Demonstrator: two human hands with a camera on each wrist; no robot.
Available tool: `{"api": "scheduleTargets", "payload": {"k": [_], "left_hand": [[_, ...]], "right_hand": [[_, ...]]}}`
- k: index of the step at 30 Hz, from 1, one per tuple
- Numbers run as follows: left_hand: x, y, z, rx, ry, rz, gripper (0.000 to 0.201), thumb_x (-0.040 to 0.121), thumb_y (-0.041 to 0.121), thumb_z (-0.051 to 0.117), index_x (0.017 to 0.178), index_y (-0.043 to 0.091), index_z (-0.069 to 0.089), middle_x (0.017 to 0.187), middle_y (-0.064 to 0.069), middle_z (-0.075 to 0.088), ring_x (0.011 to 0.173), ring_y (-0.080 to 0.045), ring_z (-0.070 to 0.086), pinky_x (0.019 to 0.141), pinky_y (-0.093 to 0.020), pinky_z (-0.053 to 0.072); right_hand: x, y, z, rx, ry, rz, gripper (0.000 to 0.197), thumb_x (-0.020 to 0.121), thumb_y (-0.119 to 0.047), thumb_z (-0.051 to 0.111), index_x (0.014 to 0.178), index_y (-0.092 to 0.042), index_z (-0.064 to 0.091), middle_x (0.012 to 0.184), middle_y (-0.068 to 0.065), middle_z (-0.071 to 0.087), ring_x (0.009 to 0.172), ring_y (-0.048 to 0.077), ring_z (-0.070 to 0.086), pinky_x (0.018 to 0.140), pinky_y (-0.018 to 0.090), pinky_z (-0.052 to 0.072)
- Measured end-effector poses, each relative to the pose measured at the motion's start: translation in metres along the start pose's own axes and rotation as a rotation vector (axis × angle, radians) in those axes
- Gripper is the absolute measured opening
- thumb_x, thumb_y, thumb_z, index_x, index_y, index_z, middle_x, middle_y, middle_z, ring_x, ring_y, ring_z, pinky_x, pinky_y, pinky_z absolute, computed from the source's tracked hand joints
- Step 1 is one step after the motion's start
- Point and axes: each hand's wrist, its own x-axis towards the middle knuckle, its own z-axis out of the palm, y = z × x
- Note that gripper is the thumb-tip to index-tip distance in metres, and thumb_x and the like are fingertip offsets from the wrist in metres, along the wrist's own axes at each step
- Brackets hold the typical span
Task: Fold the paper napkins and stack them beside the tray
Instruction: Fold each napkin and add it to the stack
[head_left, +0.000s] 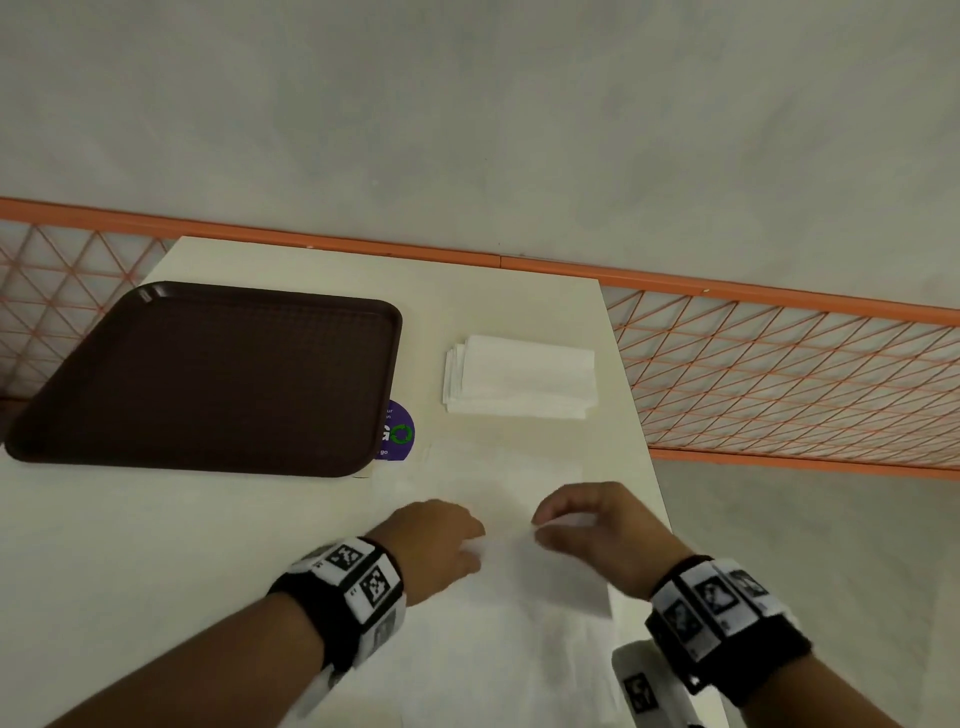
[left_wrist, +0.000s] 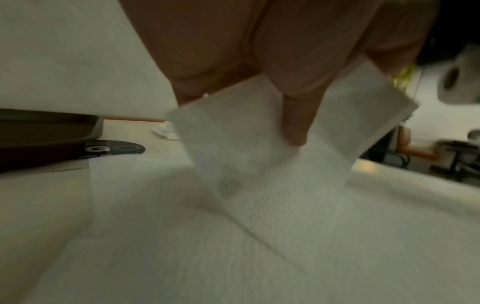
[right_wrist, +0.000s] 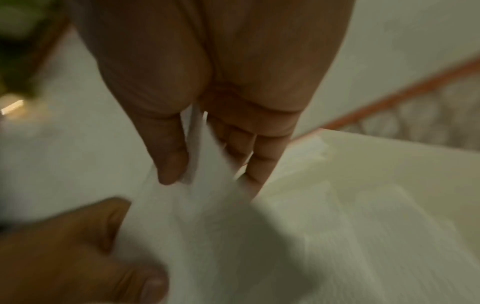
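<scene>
A white paper napkin (head_left: 550, 571) is lifted just above the table near the front edge, held between both hands. My left hand (head_left: 447, 540) pinches its left edge; in the left wrist view the thumb (left_wrist: 296, 123) presses on the napkin (left_wrist: 272, 168). My right hand (head_left: 587, 525) pinches the right part, with the napkin (right_wrist: 207, 216) passing between thumb and fingers (right_wrist: 257, 164). A stack of folded napkins (head_left: 519, 376) lies right of the dark brown tray (head_left: 208, 379). More flat white paper (head_left: 498, 665) lies under the hands.
A purple round sticker (head_left: 397, 431) shows at the tray's near right corner. The table's right edge (head_left: 639, 415) runs close to the stack and to my right hand. An orange mesh railing (head_left: 779, 374) stands behind and right of the table.
</scene>
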Motion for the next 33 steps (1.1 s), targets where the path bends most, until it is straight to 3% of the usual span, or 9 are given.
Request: {"api": "scheduleTargets", "payload": {"k": [4,9,12,16,18,20,24,28,33], "left_hand": [[0.001,0.002,-0.023,-0.389,0.037,-0.058,0.018,0.083,0.031,0.07,0.098,0.022,0.073,0.094,0.005,0.072,0.086,-0.011,0.067,0.082,-0.029,0.055],[0.009,0.001,-0.031,-0.629,0.074,-0.069,0.012,0.08,0.026,0.076,0.091,0.021,0.074,0.089,0.005,0.074,0.085,-0.011,0.07,0.082,-0.028,0.056],[0.015,-0.005,-0.031,-0.739,0.146,-0.107,0.015,0.082,0.024,0.075,0.095,0.017,0.074,0.089,0.006,0.074,0.083,-0.01,0.069,0.081,-0.026,0.055],[0.021,-0.017,-0.024,-0.824,0.413,-0.338,0.017,0.092,0.028,0.061,0.088,0.014,0.069,0.075,-0.001,0.07,0.057,-0.012,0.061,0.062,-0.028,0.051],[0.021,-0.026,-0.015,-0.66,0.479,-0.418,0.021,0.094,0.033,0.055,0.093,0.016,0.067,0.082,0.002,0.071,0.066,-0.012,0.064,0.071,-0.03,0.054],[0.019,-0.031,-0.005,-0.395,0.447,-0.345,0.025,0.094,0.038,0.053,0.107,0.021,0.065,0.103,0.006,0.068,0.095,-0.011,0.062,0.09,-0.033,0.05],[0.017,-0.023,0.005,-0.019,0.189,-0.137,0.049,0.096,0.047,0.043,0.141,0.026,0.042,0.153,0.008,0.03,0.143,-0.012,0.02,0.116,-0.031,0.017],[0.022,-0.024,0.012,0.164,0.034,-0.119,0.06,0.096,0.051,0.037,0.148,0.026,0.025,0.16,0.007,0.005,0.148,-0.016,-0.002,0.119,-0.042,0.004],[0.024,-0.032,0.021,0.228,0.024,-0.099,0.058,0.096,0.054,0.031,0.146,0.026,0.028,0.16,0.006,0.008,0.148,-0.019,0.005,0.119,-0.045,0.007]], "right_hand": [[-0.006,0.019,-0.011,0.491,0.07,0.215,0.036,0.069,-0.005,0.084,0.101,-0.016,0.071,0.093,0.008,0.073,0.08,0.024,0.069,0.07,0.034,0.055],[-0.009,0.034,-0.001,0.703,0.12,0.309,0.039,0.071,-0.013,0.077,0.105,0.003,0.068,0.101,0.02,0.073,0.091,0.035,0.07,0.074,0.044,0.058],[-0.006,0.032,0.0,0.694,0.186,0.303,0.024,0.083,-0.014,0.07,0.103,-0.002,0.068,0.099,0.016,0.074,0.088,0.029,0.072,0.064,0.038,0.057],[0.016,0.032,-0.018,0.637,0.388,0.339,0.012,0.086,-0.014,0.07,0.094,-0.006,0.068,0.083,0.01,0.072,0.063,0.018,0.064,0.049,0.024,0.051],[0.034,0.031,-0.035,0.629,0.485,0.353,0.01,0.086,-0.013,0.07,0.091,-0.005,0.066,0.078,0.01,0.068,0.051,0.014,0.055,0.043,0.02,0.047],[0.053,0.027,-0.055,0.641,0.54,0.348,0.01,0.087,-0.012,0.069,0.09,-0.005,0.063,0.078,0.01,0.065,0.048,0.012,0.05,0.04,0.017,0.045],[0.094,0.015,-0.082,0.641,0.593,0.327,0.013,0.089,-0.012,0.068,0.094,-0.003,0.061,0.073,0.009,0.059,0.05,0.013,0.047,0.038,0.015,0.043],[0.136,0.012,-0.086,0.628,0.604,0.33,0.013,0.088,-0.015,0.069,0.091,-0.004,0.062,0.071,0.009,0.06,0.052,0.013,0.05,0.04,0.016,0.043],[0.181,0.015,-0.078,0.59,0.58,0.349,0.012,0.087,-0.018,0.071,0.087,-0.008,0.064,0.071,0.007,0.063,0.048,0.011,0.054,0.04,0.017,0.043]]}}
